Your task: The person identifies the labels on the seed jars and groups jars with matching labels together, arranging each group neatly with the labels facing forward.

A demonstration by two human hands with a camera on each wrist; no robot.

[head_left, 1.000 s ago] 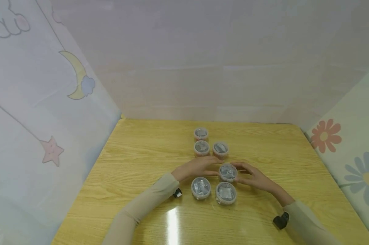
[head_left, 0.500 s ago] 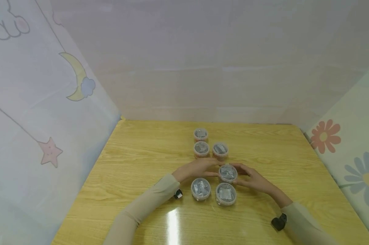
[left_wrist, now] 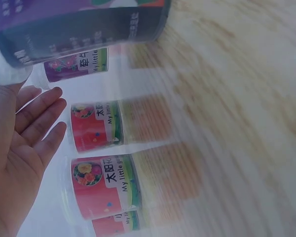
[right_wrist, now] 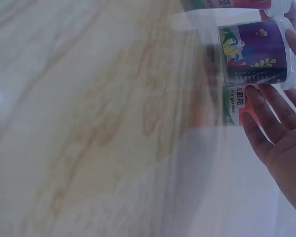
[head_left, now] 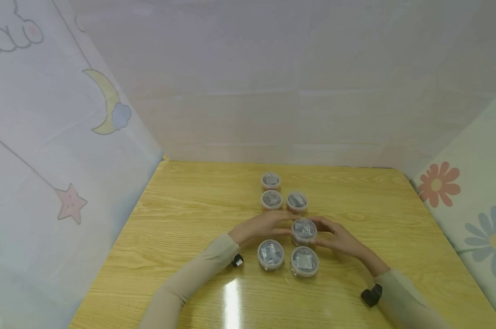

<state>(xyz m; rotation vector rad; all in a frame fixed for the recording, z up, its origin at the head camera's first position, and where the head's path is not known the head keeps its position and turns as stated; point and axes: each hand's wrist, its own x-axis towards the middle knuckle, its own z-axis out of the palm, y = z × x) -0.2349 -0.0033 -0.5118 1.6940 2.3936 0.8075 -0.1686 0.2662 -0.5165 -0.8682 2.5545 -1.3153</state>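
Note:
A small round purple-labelled plastic tub (head_left: 303,228) with a clear lid stands between my hands in the head view. My right hand (head_left: 339,238) grips it from the right, thumb near and fingers curving around the far side. On the left, my left hand (head_left: 264,225) has its fingers stretched out, with the fingertips and thumb at the tub's side; contact is hard to tell. Its fingers look straight in the left wrist view, beside the purple tub (left_wrist: 76,64). The right wrist view shows the purple tub (right_wrist: 259,52) with the right thumb at its lid.
Two more tubs stand nearer the person, a left one (head_left: 270,254) and a right one (head_left: 304,261). Behind are red-labelled tubs: one at right (head_left: 297,202), one at left (head_left: 271,200) and one farthest back (head_left: 270,181). Printed cloth walls surround the wooden table (head_left: 182,201).
The gripped tub has shifted slightly left, and the right hand has moved left with it. The left hand and the other tubs look nearly unchanged.

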